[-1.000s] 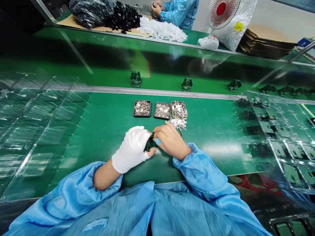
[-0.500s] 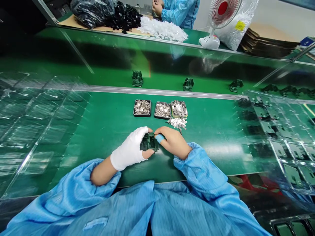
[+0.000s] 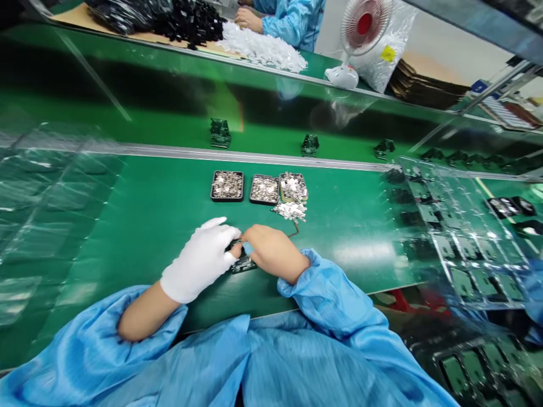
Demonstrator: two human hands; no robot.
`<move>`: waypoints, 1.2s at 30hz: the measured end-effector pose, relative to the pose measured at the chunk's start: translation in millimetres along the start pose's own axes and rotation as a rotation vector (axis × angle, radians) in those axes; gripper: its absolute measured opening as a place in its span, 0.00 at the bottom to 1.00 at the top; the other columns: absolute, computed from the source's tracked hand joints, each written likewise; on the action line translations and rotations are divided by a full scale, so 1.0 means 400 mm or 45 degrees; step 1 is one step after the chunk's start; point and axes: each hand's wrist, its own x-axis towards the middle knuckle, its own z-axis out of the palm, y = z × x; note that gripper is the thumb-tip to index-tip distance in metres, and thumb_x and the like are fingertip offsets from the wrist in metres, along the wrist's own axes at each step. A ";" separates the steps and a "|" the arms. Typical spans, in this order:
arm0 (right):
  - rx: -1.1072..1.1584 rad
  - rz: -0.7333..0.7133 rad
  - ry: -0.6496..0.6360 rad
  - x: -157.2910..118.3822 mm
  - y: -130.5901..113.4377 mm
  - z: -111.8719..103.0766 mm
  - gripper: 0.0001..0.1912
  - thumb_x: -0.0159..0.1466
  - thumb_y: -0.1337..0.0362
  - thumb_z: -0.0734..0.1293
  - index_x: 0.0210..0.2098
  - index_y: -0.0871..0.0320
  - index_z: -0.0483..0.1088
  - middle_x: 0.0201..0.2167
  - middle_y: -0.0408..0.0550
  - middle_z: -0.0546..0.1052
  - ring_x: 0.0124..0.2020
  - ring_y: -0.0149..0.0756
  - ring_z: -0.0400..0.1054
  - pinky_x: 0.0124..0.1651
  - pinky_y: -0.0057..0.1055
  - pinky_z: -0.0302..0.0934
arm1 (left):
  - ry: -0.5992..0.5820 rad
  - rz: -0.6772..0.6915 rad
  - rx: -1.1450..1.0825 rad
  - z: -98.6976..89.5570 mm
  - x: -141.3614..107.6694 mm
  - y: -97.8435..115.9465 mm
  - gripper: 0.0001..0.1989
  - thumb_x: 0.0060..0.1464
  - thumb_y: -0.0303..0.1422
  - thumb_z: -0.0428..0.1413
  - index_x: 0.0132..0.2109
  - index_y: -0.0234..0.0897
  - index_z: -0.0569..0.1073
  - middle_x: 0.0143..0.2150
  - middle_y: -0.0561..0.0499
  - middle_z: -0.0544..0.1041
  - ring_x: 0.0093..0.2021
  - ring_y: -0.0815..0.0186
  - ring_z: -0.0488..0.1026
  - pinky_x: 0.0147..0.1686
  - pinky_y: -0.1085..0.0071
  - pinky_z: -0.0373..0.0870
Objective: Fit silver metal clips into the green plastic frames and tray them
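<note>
Both hands meet over a small dark plastic housing (image 3: 244, 264), low above the green bench or resting on it; I cannot tell which. My left hand (image 3: 199, 263), in a white glove with bare fingertips showing, is closed on the housing's far left side. From the right, my right hand (image 3: 274, 253) bends its fingers down onto the same housing, with blue tape round one finger. Its fingertips are pressed together, and what they pinch is hidden. Just beyond the right hand lies a thin bent rod (image 3: 296, 229). Close by is a loose pile of small metal pieces (image 3: 292, 211).
Three small trays of metal parts, a left one (image 3: 227, 186), a middle one (image 3: 264, 189) and a right one (image 3: 293, 187), stand ahead. Similar housings (image 3: 220, 133) line the strip behind. Clear blister trays (image 3: 462, 243) flank both sides. A co-worker's hand (image 3: 249, 20) and a fan (image 3: 365, 25) are beyond.
The housing has tipped and dropped lower between my hands, and my right hand has come over it. My left fingers have drawn in. The whole view has shifted slightly.
</note>
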 end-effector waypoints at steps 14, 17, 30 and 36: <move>0.196 0.573 0.019 -0.003 0.058 -0.017 0.09 0.65 0.69 0.58 0.42 0.58 0.67 0.38 0.46 0.76 0.39 0.35 0.70 0.41 0.29 0.60 | -0.008 -0.302 -0.226 -0.016 -0.026 -0.024 0.31 0.52 0.49 0.48 0.57 0.34 0.63 0.56 0.41 0.70 0.55 0.49 0.68 0.53 0.56 0.68; 0.266 0.545 -0.005 -0.017 0.098 -0.016 0.10 0.64 0.71 0.59 0.42 0.59 0.69 0.38 0.48 0.77 0.40 0.36 0.70 0.43 0.30 0.60 | -0.026 -0.129 -0.119 0.006 -0.032 -0.014 0.31 0.50 0.45 0.52 0.57 0.31 0.62 0.56 0.39 0.70 0.55 0.49 0.68 0.54 0.55 0.66; 0.226 0.265 -0.150 -0.058 0.121 0.009 0.14 0.56 0.79 0.58 0.39 0.60 0.67 0.37 0.51 0.71 0.41 0.38 0.64 0.45 0.33 0.60 | -0.206 -0.314 -0.239 0.019 -0.059 -0.058 0.28 0.49 0.39 0.56 0.55 0.33 0.62 0.51 0.40 0.73 0.51 0.51 0.71 0.49 0.57 0.69; 0.306 0.291 -0.145 -0.045 0.102 0.020 0.15 0.58 0.77 0.59 0.42 0.57 0.67 0.40 0.47 0.73 0.43 0.35 0.66 0.45 0.29 0.60 | -0.210 -0.289 -0.232 0.025 -0.053 -0.053 0.29 0.47 0.39 0.58 0.55 0.32 0.64 0.51 0.39 0.73 0.51 0.49 0.71 0.50 0.56 0.69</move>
